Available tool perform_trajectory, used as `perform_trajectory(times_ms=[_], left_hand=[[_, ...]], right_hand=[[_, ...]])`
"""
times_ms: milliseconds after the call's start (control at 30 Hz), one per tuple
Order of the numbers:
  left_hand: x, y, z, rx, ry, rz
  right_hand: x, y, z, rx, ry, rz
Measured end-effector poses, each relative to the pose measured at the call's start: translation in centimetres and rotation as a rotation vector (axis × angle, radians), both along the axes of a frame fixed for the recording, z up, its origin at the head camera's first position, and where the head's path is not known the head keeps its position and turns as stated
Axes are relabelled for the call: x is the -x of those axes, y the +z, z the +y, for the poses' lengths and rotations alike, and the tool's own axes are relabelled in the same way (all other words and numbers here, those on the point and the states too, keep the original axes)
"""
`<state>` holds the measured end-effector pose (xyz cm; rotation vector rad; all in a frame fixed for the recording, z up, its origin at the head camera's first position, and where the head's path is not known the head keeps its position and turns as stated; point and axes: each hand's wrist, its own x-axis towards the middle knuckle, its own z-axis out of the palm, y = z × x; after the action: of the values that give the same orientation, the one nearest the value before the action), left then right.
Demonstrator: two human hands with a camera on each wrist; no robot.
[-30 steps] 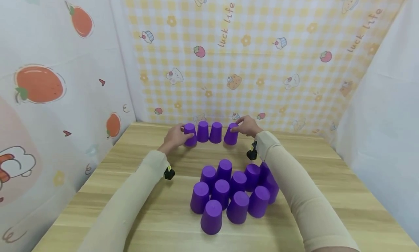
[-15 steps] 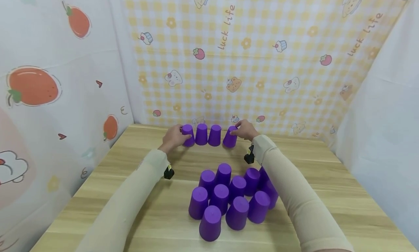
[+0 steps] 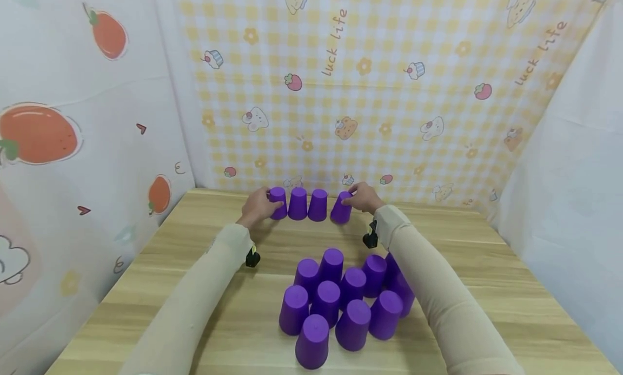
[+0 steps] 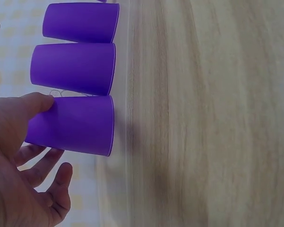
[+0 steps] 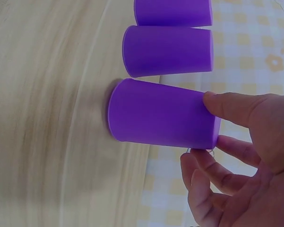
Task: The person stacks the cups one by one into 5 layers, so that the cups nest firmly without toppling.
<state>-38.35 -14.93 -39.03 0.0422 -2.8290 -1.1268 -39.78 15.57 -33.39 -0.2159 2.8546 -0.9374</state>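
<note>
Along the back of the table, several purple cups stand upside down in a row. My left hand [image 3: 259, 206] holds the leftmost cup [image 4: 73, 125], thumb on the near side and fingers behind it. Two middle cups [image 3: 298, 204] stand beside it, free of both hands. At the right end, my right hand [image 3: 365, 197] pinches another cup [image 5: 160, 115] near its narrow upper end. That cup leans slightly, apart from its neighbour [image 5: 170, 49]; whether its rim touches the table I cannot tell.
Nearer on the wooden table [image 3: 233, 331], a cluster of upside-down purple cups [image 3: 312, 342] stands between my forearms. My right sleeve [image 3: 433, 288] hides some of them. A checked cloth [image 3: 379, 104] hangs right behind the back row.
My left hand has shifted its cup slightly back, level with the two middle cups. The right hand keeps its grip with little movement. The head view has tilted up a bit.
</note>
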Motion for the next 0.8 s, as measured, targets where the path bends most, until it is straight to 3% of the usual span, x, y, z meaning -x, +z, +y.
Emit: perform_trajectory(times_ms=[433, 800], left_hand=[[0.90, -0.55, 0.37, -0.011, -0.029, 0.017], [0.69, -0.49, 0.89, -0.016, -0.044, 0.019]], right_hand=[[0.41, -0.22, 0.54, -0.010, -0.006, 0.019], [0.19, 0.08, 0.49, -0.018, -0.013, 0.021]])
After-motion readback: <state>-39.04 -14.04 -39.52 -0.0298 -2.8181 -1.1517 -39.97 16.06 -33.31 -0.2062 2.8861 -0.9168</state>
